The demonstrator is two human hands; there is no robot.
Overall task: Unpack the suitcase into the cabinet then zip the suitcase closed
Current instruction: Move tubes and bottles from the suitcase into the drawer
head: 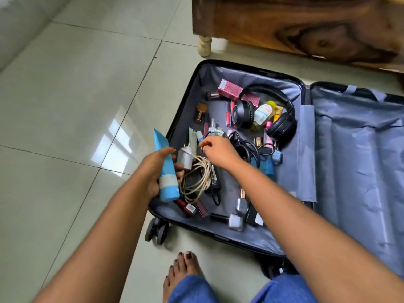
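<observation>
The suitcase point(185, 101) lies open flat on the tiled floor point(76, 95), just in front of a wooden cabinet point(306, 25) that stands on a turned pale leg. Its left half, lined in grey fabric, holds a loose scatter of small things: black headphones point(282, 125) with padded cups, a pink carton point(230, 88), a clear bottle of yellow liquid point(262, 115), red lip-gloss tubes point(228, 112), a tangle of black cable point(247, 147), a coiled cream cable point(196, 178) with a white plug adapter point(184, 158), a black power brick point(215, 178) and several nail-polish bottles near the bottom edge. The right half is covered by a crinkled grey divider panel point(354, 160). The left hand point(156, 169) is curled round a soft blue tube point(165, 169) with a white band, gripping it at the suitcase's left rim, the flat crimped end pointing up. The right hand point(215, 150) reaches into the pile, its fingers bent and pinching at a small item beside a pale green tube point(193, 137); what exactly it pinches is too small to tell. The suitcase shell is hard and dark, with black twin wheels point(156, 230) at its near corner.
</observation>
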